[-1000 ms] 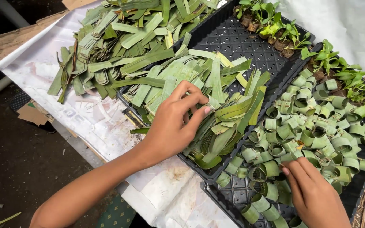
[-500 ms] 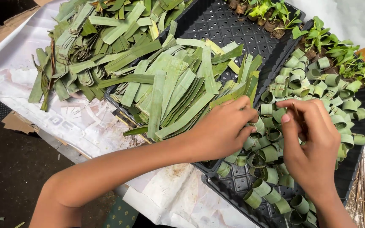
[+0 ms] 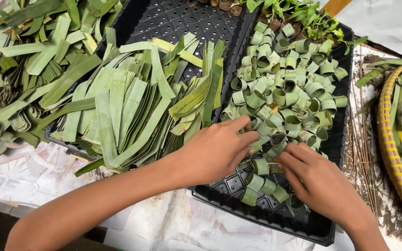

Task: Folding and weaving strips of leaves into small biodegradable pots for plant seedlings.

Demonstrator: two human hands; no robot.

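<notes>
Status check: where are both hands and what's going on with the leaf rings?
Left hand and right hand both down on the leaf rings in the black tray. Thin stick pinched between them. Flat leaf strips piled left, untouched.

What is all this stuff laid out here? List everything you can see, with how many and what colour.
leaf rings: many, green, packed in the right black tray
leaf strips: a big pile, green, lying across the left black tray
loose leaf pieces: a heap, green, far left on the paper
black trays: two, perforated, side by side at centre
seedlings: several, green, at the far end of the right tray
woven basket: one, yellow rim, right edge, holding leaves
paper sheet: white, printed, under the trays
left hand: on the rings at the tray's near end
right hand: fingers on a ring beside it
</notes>
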